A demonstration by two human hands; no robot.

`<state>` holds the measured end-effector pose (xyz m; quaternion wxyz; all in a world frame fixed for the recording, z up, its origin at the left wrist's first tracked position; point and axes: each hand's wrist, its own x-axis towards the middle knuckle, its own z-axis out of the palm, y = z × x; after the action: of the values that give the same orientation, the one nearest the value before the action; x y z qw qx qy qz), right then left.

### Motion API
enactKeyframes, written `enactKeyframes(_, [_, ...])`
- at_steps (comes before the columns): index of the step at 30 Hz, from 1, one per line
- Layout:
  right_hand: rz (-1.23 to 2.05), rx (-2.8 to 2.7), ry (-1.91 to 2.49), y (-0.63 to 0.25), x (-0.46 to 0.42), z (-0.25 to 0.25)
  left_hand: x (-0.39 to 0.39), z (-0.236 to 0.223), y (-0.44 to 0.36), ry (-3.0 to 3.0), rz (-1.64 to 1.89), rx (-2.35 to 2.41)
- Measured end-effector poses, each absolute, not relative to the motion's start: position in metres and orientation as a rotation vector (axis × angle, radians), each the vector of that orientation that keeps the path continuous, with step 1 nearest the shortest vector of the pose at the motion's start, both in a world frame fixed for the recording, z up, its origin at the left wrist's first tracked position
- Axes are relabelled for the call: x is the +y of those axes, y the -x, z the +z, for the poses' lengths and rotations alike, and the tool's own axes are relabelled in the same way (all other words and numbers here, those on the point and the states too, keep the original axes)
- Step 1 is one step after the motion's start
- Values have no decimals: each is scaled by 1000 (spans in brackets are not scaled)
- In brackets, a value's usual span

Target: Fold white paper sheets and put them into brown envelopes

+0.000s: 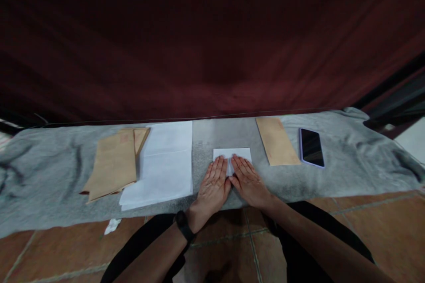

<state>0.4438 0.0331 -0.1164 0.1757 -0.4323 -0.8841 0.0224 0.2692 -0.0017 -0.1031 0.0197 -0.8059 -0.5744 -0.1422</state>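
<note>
A small folded sheet of white paper [232, 152] lies on the grey cloth in front of me. My left hand [214, 185] rests flat over its left part, fingers stretched out and pointing away. Flat on the right part is my right hand [248, 183], with its fingers also extended. The two hands nearly meet at the thumbs, and a strip of the paper shows between them. Both palms hide the paper's near part. To the right of my hands lies a single brown envelope [277, 141].
Left of my hands is a stack of white sheets [168, 168], with several brown envelopes [114, 163] beside it. A phone [312, 147] in a purple case lies right. Grey cloth [352, 159] covers the surface before a dark red curtain [212, 53]. A white scrap [112, 226] is on the tiled floor.
</note>
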Motion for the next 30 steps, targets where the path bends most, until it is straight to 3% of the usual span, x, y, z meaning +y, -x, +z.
enactKeyframes(16, [-90, -2472, 1363, -475, 39, -123, -20, -102, -253, 2341, -379, -1917])
enactKeyframes(30, [109, -2413, 1305, -467, 49, -106, 8, -84, -273, 2489, -524, -1850])
